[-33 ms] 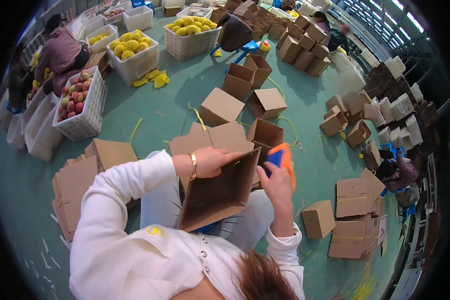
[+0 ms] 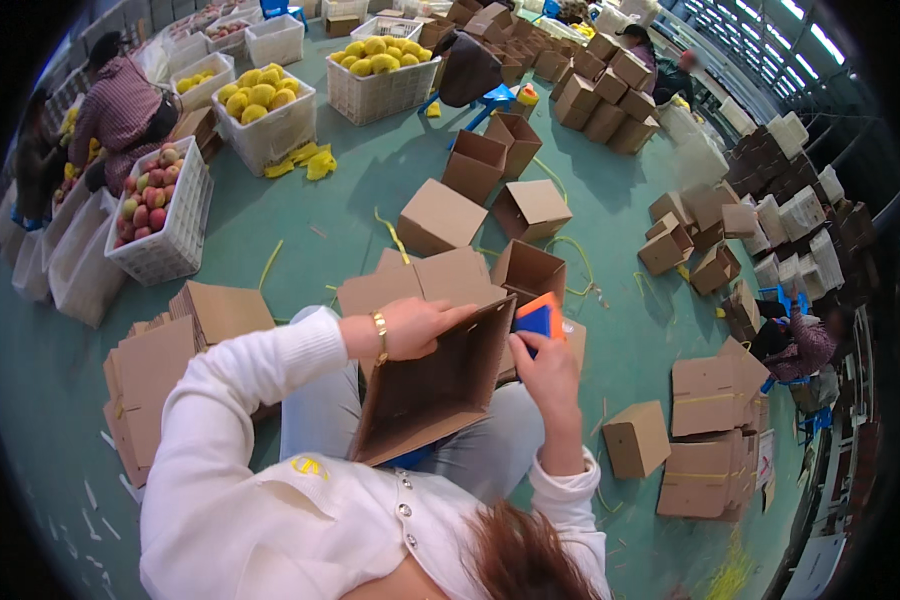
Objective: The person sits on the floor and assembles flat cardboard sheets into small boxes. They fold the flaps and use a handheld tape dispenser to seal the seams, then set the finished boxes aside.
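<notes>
An open brown cardboard box (image 2: 425, 395) rests tilted on my lap, its inside facing me. My left hand (image 2: 422, 326), with a gold bracelet on the wrist, grips the box's upper edge. My right hand (image 2: 548, 376) is at the box's right corner and holds an orange and blue tape dispenser (image 2: 540, 318) against it. White sleeves cover both arms.
Flat cartons (image 2: 155, 375) are stacked at my left, and more flat cartons (image 2: 710, 440) lie to my right beside a small closed box (image 2: 635, 438). Assembled boxes (image 2: 440, 215) dot the green floor ahead. White crates hold yellow fruit (image 2: 380, 70) and apples (image 2: 160, 210). One person (image 2: 120, 110) crouches far left, a second person (image 2: 800, 340) at right.
</notes>
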### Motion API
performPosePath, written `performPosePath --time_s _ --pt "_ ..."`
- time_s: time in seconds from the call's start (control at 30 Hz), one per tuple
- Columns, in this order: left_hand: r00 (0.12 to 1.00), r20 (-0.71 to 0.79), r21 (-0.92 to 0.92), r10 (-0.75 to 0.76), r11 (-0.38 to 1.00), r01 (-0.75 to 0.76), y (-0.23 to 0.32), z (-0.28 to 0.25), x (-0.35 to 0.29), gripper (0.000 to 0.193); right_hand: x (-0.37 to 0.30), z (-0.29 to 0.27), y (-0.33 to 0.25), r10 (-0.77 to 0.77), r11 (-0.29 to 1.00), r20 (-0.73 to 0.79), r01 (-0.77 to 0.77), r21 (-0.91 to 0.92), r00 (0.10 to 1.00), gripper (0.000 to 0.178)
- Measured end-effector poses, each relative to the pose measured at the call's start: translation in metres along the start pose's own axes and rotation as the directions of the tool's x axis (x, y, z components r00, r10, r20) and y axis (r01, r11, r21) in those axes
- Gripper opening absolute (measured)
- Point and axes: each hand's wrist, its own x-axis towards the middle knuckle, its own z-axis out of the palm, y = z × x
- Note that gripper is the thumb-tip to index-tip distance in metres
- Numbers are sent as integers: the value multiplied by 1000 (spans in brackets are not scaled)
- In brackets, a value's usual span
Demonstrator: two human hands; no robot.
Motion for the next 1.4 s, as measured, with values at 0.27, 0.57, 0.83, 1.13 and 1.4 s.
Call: performPosePath --time_s 0.27,0.57,0.83,1.13,1.4 --pt "1000 -3 84 -17 996 17 7 -20 -15 71 -11 25 -28 -61 986 -17 57 -158 998 29" --pt "791 -535 346 296 931 -115 -43 -36 0 39 19 27 2 33 954 -32 -41 -297 999 29" --pt "789 -387 207 477 879 -430 -66 -12 -35 33 20 21 -5 -142 940 16 140 -312 990 29" --pt "805 -381 101 455 886 -453 -54 42 28 41 7 40 -49 -197 812 -2 162 -561 980 53" --pt "728 -513 117 455 877 -465 -46 37 44 14 -2 48 -47 -86 740 190 190 -645 978 66"
